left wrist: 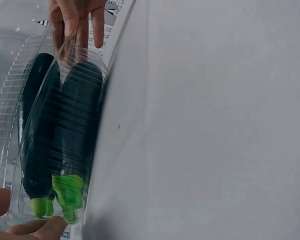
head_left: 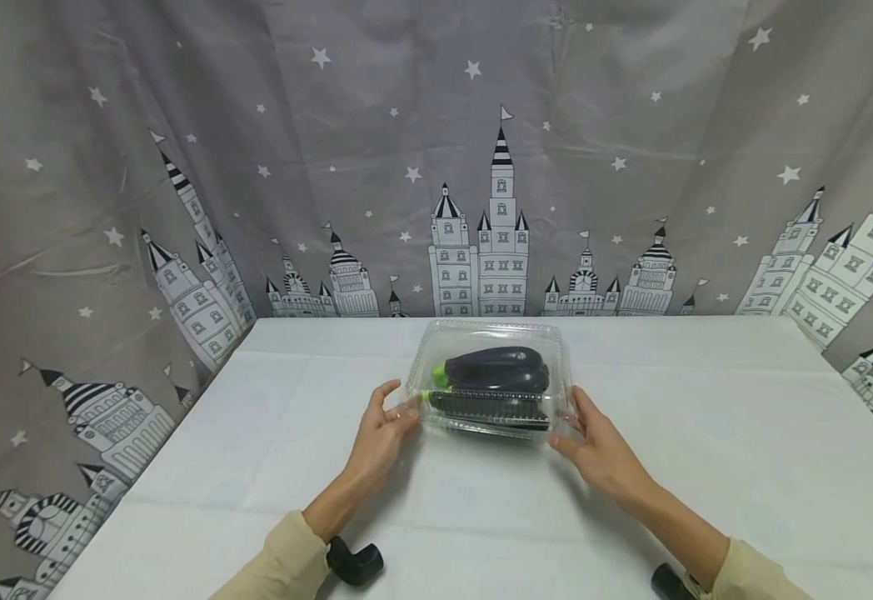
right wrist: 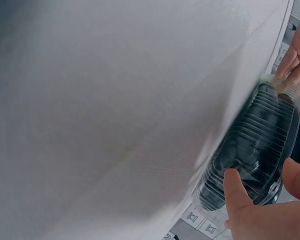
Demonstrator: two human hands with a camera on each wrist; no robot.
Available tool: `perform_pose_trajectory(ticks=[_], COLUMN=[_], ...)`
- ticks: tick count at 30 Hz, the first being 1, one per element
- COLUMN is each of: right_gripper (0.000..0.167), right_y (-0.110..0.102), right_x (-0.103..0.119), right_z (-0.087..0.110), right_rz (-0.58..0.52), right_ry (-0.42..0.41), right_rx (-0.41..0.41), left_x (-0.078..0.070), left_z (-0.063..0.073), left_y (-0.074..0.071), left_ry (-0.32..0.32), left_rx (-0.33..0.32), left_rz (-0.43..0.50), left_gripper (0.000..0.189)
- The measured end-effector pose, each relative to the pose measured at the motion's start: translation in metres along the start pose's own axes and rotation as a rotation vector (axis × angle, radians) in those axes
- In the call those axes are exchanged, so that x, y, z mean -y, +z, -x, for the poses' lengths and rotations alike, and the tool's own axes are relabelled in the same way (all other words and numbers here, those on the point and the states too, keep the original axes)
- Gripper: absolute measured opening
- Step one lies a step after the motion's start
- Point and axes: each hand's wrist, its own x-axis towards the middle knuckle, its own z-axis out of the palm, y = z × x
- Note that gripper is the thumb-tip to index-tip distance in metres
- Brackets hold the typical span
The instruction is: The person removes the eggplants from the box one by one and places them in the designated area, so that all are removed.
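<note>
Looking down from the head view, we see a clear box (head_left: 491, 379) sitting on the white table (head_left: 706, 433), closer to the far edge, with two dark eggplants (head_left: 495, 368) lying side by side inside, green stems pointing to our left. The left hand (head_left: 381, 437) is at the box's left end, fingers curled round the near corner and thumb on the plastic. The right hand (head_left: 594, 446) takes the right end the same way, thumb and fingers clasping the rim. So both hands grip the box, one at each end. From the left wrist we catch the stems (left wrist: 65, 197) right by that hand's fingertips (left wrist: 37, 229). From the right wrist, the thumb (right wrist: 235, 192) presses on the ribbed lid. Behind the table hangs a grey curtain (head_left: 182, 167) with stars and castles.
</note>
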Motion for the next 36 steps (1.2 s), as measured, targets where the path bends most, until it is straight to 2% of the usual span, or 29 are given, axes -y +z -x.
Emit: perform_pose_trajectory(ticks=[7,13,23,30,36], right_gripper=[0.083,0.082,0.082,0.082,0.082], right_y=[-0.0004,-0.0005,0.0011,0.0003,-0.0004], right_x=[-0.0009,-0.0015,0.0003,0.0,0.0009], right_z=[0.0001,0.0005,0.0017,-0.0005,0.0004], right_rz=[-0.001,-0.003,0.001,0.02,0.021], right_ry=[0.0,0.004,0.014,0.01,0.007], right_rx=[0.0,-0.006,-0.002,-0.008,-0.006], left_x=[0.0037,0.0043,0.003,0.0016,0.0024], left_z=[-0.0037,-0.0065,0.0015,0.0013,-0.0006], left_y=[0.0003,0.0008,0.0062,0.0035,0.0044], left_ry=[-0.021,-0.059,-0.016,-0.023,-0.023], left_rx=[-0.027,-0.027,-0.031,-0.006,-0.024], left_rz=[0.105,0.152,0.126,0.12,0.142], left_gripper=[0.051,0.053,0.051,0.053,0.053])
